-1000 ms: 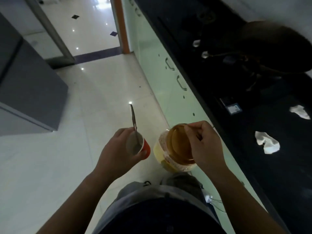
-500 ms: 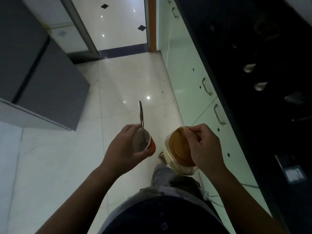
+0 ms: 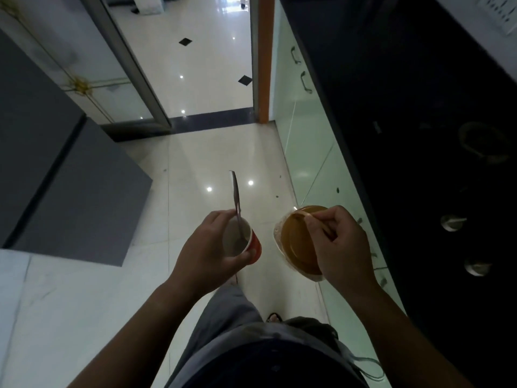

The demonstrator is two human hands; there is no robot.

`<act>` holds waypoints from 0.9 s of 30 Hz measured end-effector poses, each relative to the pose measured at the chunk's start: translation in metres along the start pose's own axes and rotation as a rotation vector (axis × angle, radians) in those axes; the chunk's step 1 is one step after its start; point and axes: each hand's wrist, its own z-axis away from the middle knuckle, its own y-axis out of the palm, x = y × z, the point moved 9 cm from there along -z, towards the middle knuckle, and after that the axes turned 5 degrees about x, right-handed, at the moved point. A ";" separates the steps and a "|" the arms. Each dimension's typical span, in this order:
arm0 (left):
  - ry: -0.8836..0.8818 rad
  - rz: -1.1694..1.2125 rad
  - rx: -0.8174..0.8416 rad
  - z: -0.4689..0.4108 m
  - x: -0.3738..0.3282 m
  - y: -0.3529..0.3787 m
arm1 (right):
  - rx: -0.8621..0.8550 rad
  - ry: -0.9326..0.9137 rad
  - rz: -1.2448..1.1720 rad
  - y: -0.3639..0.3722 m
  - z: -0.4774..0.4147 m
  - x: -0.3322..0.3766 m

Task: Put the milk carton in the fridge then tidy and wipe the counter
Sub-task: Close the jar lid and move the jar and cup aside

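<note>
My left hand (image 3: 205, 254) grips a small red paper cup (image 3: 253, 243) with a metal spoon (image 3: 235, 197) standing in it, its handle pointing away from me. My right hand (image 3: 340, 249) holds a clear plastic jar with a brown lid (image 3: 295, 245) from above, fingers over the lid. Both are held in front of my waist, above the floor. The black counter (image 3: 391, 113) runs along my right side. No milk carton is in view.
Pale green cabinet fronts with metal handles (image 3: 306, 82) sit under the counter. Two small cups (image 3: 451, 222) and a round object (image 3: 482, 141) stand on the dark counter. A grey fridge or cabinet (image 3: 70, 191) stands at left. A doorway with an orange post (image 3: 263, 60) lies ahead.
I have moved forward along the counter; the doorway and the grey cabinet are nearer, and the crumpled tissues seen earlier are out of view. Both hands keep their hold.
</note>
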 end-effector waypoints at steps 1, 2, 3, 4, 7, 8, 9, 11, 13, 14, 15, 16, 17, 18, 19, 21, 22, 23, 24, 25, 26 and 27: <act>-0.001 0.001 0.007 -0.016 0.005 -0.003 | -0.006 0.002 0.012 0.002 -0.015 0.002; 0.001 0.003 0.015 -0.033 0.010 -0.006 | -0.010 0.004 0.022 0.005 -0.032 0.004; 0.007 0.005 0.022 -0.052 0.015 -0.011 | -0.013 0.007 0.032 0.009 -0.049 0.006; 0.016 0.005 0.030 -0.072 0.018 -0.016 | -0.015 0.015 0.040 0.012 -0.066 0.008; 0.071 -0.016 0.048 -0.137 0.022 -0.044 | -0.045 0.043 0.045 0.023 -0.121 0.020; 0.099 -0.034 0.061 -0.159 0.021 -0.055 | -0.066 0.057 0.036 0.024 -0.138 0.026; 0.128 -0.055 0.079 -0.180 0.018 -0.066 | -0.087 0.070 0.021 0.024 -0.156 0.032; 0.183 -0.082 0.107 -0.221 0.013 -0.089 | -0.124 0.083 -0.015 0.023 -0.190 0.046; 0.245 -0.110 0.113 -0.262 0.008 -0.109 | -0.171 0.074 -0.045 0.021 -0.226 0.062; 0.271 -0.130 0.117 -0.281 0.006 -0.116 | -0.195 0.070 -0.064 0.019 -0.244 0.069; 0.289 -0.145 0.120 -0.299 0.004 -0.122 | -0.218 0.071 -0.080 0.018 -0.259 0.075; 0.296 -0.150 0.121 -0.316 0.004 -0.126 | -0.236 0.074 -0.095 0.017 -0.273 0.079; 0.292 -0.141 0.121 -0.331 0.005 -0.128 | -0.250 0.079 -0.106 0.017 -0.287 0.083; 0.283 -0.121 0.122 -0.344 0.006 -0.130 | -0.261 0.084 -0.113 0.016 -0.300 0.087; 0.272 -0.098 0.129 -0.357 0.008 -0.131 | -0.274 0.089 -0.120 0.015 -0.312 0.090; 0.249 -0.057 0.153 -0.383 0.011 -0.132 | -0.301 0.101 -0.130 0.009 -0.340 0.093; 0.236 -0.043 0.166 -0.398 0.013 -0.131 | -0.313 0.109 -0.129 0.005 -0.354 0.093; 0.222 -0.034 0.177 -0.414 0.014 -0.130 | -0.324 0.120 -0.126 0.000 -0.369 0.091; 0.211 -0.030 0.185 -0.432 0.014 -0.129 | -0.334 0.135 -0.125 -0.005 -0.385 0.088; 0.209 -0.028 0.187 -0.452 0.012 -0.128 | -0.344 0.151 -0.130 -0.010 -0.400 0.084; 0.214 -0.029 0.187 -0.472 0.009 -0.129 | -0.352 0.165 -0.139 -0.015 -0.416 0.081; 0.220 -0.036 0.189 -0.494 0.003 -0.130 | -0.358 0.177 -0.146 -0.020 -0.432 0.078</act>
